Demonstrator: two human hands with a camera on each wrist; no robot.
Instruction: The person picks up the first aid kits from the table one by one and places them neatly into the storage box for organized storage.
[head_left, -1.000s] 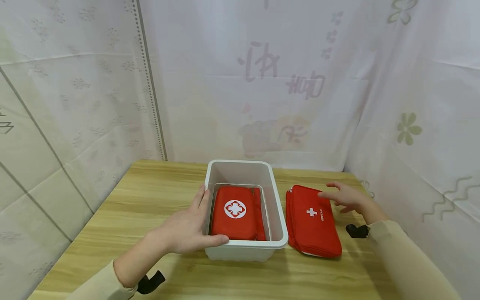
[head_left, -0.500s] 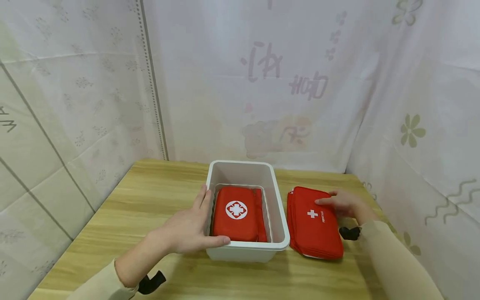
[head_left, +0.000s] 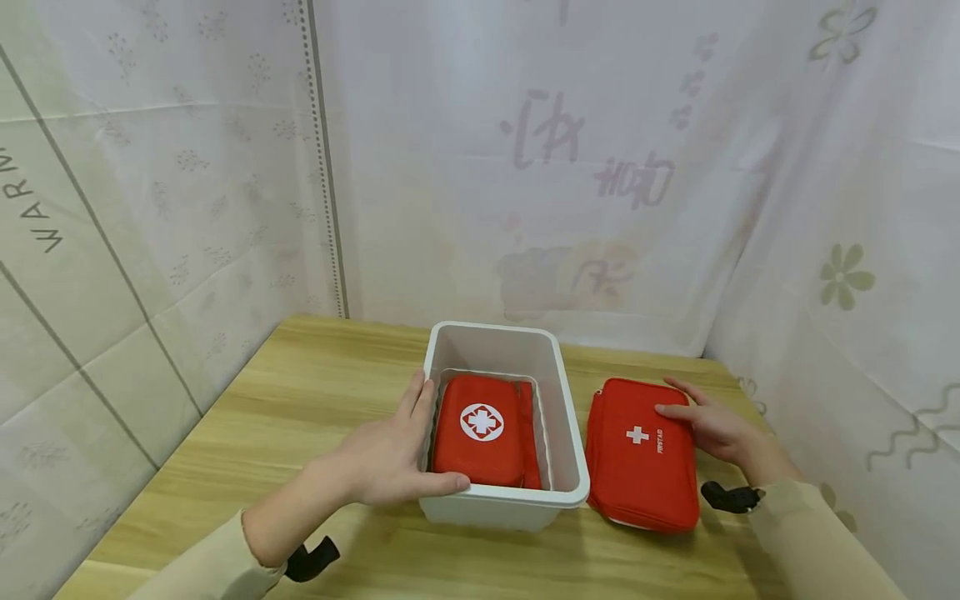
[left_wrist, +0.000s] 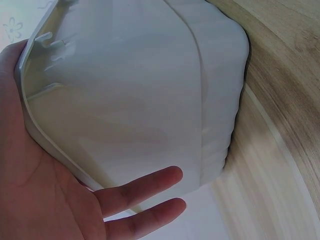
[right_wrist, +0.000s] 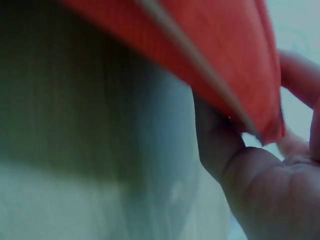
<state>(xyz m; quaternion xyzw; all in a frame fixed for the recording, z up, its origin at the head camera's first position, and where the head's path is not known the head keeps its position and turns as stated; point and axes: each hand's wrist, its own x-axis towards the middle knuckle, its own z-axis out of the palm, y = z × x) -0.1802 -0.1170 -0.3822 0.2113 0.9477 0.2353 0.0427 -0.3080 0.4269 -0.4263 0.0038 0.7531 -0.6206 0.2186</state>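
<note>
My left hand [head_left: 386,458] rests on the left rim and near corner of a white plastic bin [head_left: 517,497]. Its fingers are fairly straight; in the left wrist view, two fingers [left_wrist: 142,189] lie along the bin's outer wall. Inside the bin is a red first aid case [head_left: 480,462] with a round white emblem, beside another red item [head_left: 529,433] mostly hidden by it. To the right, my right hand [head_left: 723,433] pinches the right edge of a red first aid pouch [head_left: 641,479], thumb on top. The right wrist view has fingers [right_wrist: 220,135] under the pouch's edge, which is raised there.
Bin and pouch stand side by side on a wood-grain table [head_left: 337,367]. Patterned white curtains [head_left: 465,208] hang behind the table and at both sides. A black strap piece [head_left: 311,558] sits at the left wrist, with a similar black piece [head_left: 731,497] at the right.
My right hand has come down from above the pouch's right side and now grips its edge. The left hand stays on the bin. The whole head view has shifted slightly.
</note>
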